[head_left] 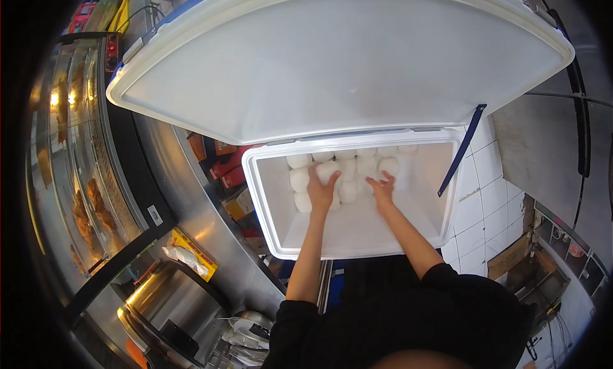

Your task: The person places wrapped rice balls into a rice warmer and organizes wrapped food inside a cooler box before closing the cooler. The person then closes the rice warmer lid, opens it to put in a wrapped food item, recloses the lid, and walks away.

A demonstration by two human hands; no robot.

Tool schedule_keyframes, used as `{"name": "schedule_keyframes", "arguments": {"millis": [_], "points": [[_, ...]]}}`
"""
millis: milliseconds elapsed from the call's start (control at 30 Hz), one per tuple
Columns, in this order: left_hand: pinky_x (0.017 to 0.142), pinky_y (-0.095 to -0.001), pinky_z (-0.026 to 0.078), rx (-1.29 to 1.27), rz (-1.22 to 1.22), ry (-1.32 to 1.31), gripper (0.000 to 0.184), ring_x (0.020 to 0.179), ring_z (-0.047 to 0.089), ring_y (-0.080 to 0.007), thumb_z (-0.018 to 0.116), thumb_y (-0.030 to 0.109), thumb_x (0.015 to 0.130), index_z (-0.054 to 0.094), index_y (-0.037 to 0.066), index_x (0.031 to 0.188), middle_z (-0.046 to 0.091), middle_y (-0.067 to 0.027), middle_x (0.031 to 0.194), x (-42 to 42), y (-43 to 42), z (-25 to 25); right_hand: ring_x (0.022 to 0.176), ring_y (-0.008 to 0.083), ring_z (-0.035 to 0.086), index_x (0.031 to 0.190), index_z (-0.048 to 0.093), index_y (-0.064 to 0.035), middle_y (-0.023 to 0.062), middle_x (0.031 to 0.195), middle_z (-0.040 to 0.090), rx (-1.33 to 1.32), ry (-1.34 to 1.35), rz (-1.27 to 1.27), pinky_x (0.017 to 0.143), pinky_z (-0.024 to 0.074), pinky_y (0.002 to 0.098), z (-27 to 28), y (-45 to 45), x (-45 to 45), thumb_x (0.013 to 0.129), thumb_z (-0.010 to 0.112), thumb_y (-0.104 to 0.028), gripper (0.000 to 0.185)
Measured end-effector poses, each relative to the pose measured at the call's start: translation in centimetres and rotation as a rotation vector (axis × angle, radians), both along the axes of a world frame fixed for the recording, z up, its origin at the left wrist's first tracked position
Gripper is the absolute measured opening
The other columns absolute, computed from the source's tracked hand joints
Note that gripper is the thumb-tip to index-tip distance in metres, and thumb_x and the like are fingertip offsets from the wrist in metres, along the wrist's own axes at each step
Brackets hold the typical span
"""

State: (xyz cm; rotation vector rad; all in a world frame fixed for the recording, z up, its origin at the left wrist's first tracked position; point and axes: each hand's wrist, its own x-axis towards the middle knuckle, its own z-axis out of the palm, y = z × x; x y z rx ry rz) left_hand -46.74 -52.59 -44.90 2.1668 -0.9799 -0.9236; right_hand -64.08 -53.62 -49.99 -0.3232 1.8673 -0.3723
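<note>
Inside a white cooler box (351, 249) sit rows of smooth white balls (348, 190), like dough balls; I cannot make out their exact kind. They fill the left and back part of the box floor. My left hand (321, 191) curves round one white ball (328, 170), with thumb and fingers on either side of it. To its right, my right hand (383, 190) has its fingers and thumb apart. Its fingertips reach the near side of another white ball (387, 165), and the thumb points left toward the neighbouring balls.
The cooler's lid (345, 62) stands raised at the back, with a dark blue strap (461, 152) at its right. On the left are a steel counter (217, 235), a lit glass food display (83, 165) and a steel appliance (169, 305). White tiles (488, 190) lie to the right.
</note>
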Motion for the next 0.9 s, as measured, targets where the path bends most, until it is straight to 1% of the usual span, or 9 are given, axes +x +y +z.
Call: {"name": "schedule_keyframes", "arguments": {"millis": [67, 167, 267, 367, 567, 667, 767, 800, 900], "points": [[0.080, -0.0392, 0.049, 0.057, -0.074, 0.015, 0.052, 0.099, 0.060, -0.0336, 0.074, 0.031, 0.081, 0.049, 0.008, 0.121, 0.060, -0.0179, 0.113, 1.2, -0.7, 0.0, 0.123, 0.0331, 0.038, 0.132, 0.037, -0.0093, 0.0173, 0.135, 0.040, -0.190, 0.357, 0.267, 0.103, 0.0306, 0.0469, -3.4, 0.4, -2.2, 0.062, 0.083, -0.016, 0.084], [0.078, -0.0418, 0.049, 0.108, -0.282, -0.173, 0.052, 0.099, 0.058, -0.0369, 0.075, 0.029, 0.079, 0.049, 0.011, 0.121, 0.059, -0.0153, 0.112, 1.9, -0.5, -2.3, 0.123, 0.0365, 0.038, 0.133, 0.036, -0.0080, 0.0185, 0.136, 0.038, -0.621, 0.525, 0.618, 0.105, 0.0273, 0.0476, -8.3, 1.2, -4.4, 0.059, 0.081, -0.010, 0.086], [0.071, -0.0443, 0.049, 0.133, -0.254, -0.309, 0.048, 0.097, 0.059, -0.0330, 0.075, 0.027, 0.077, 0.052, 0.013, 0.118, 0.058, -0.0108, 0.110, 0.8, -0.8, -0.9, 0.122, 0.0365, 0.038, 0.131, 0.037, -0.0080, 0.0173, 0.135, 0.039, -0.714, 0.573, 0.730, 0.102, 0.0293, 0.0479, -7.6, -0.2, -4.7, 0.059, 0.079, -0.008, 0.083], [0.066, -0.0452, 0.050, 0.057, -0.443, -0.890, 0.046, 0.097, 0.058, -0.0291, 0.075, 0.024, 0.074, 0.054, 0.010, 0.112, 0.056, -0.0087, 0.108, 0.1, -1.7, 1.3, 0.121, 0.0358, 0.040, 0.128, 0.038, -0.0080, 0.0156, 0.131, 0.041, -0.594, 0.480, 0.791, 0.100, 0.0305, 0.0481, -8.1, -1.3, -4.8, 0.058, 0.080, -0.009, 0.082], [0.066, -0.0380, 0.049, 0.131, -0.342, -0.633, 0.044, 0.093, 0.058, -0.0254, 0.077, 0.021, 0.069, 0.055, 0.007, 0.105, 0.055, -0.0083, 0.106, 2.1, 0.5, -4.2, 0.115, 0.0377, 0.042, 0.124, 0.039, -0.0054, 0.0162, 0.120, 0.044, -0.545, 0.385, 0.604, 0.098, 0.0326, 0.0470, -2.1, -2.2, -3.6, 0.055, 0.084, -0.016, 0.083], [0.068, -0.0379, 0.047, 0.142, -0.348, -0.658, 0.043, 0.096, 0.057, -0.0256, 0.076, 0.020, 0.070, 0.055, 0.007, 0.105, 0.055, -0.0077, 0.105, 1.9, 0.6, -3.6, 0.114, 0.0347, 0.042, 0.125, 0.036, -0.0034, 0.0181, 0.122, 0.043, -0.831, 0.280, 0.611, 0.099, 0.0352, 0.0439, 1.3, -2.8, 0.2, 0.058, 0.083, -0.013, 0.082], [0.080, -0.0440, 0.046, 0.388, -0.317, -0.572, 0.050, 0.114, 0.049, -0.0282, 0.076, 0.016, 0.072, 0.054, 0.009, 0.117, 0.051, -0.0063, 0.122, 2.1, -1.1, -0.2, 0.116, 0.0352, 0.040, 0.131, 0.032, -0.0010, 0.0194, 0.129, 0.040, -0.897, 0.140, 0.441, 0.103, 0.0307, 0.0457, 0.2, -3.7, 7.3, 0.063, 0.082, -0.013, 0.086], [0.082, -0.0446, 0.044, 0.348, -0.272, -0.570, 0.050, 0.115, 0.048, -0.0281, 0.074, 0.017, 0.074, 0.053, 0.009, 0.119, 0.050, -0.0056, 0.125, 2.0, -1.0, 0.2, 0.118, 0.0368, 0.038, 0.133, 0.031, 0.0005, 0.0204, 0.132, 0.038, -0.895, 0.154, 0.392, 0.104, 0.0277, 0.0475, -0.3, -3.4, 9.5, 0.065, 0.081, -0.014, 0.086], [0.093, -0.0459, 0.038, 0.185, -0.199, -0.624, 0.054, 0.121, 0.044, -0.0280, 0.068, 0.020, 0.081, 0.047, 0.008, 0.129, 0.045, -0.0042, 0.134, 1.9, -0.9, 0.2, 0.118, 0.0351, 0.042, 0.137, 0.027, 0.0000, 0.0208, 0.133, 0.041, -0.707, 0.066, 0.453, 0.103, 0.0328, 0.0453, 3.0, -3.8, 12.9, 0.073, 0.072, -0.004, 0.079]]}}
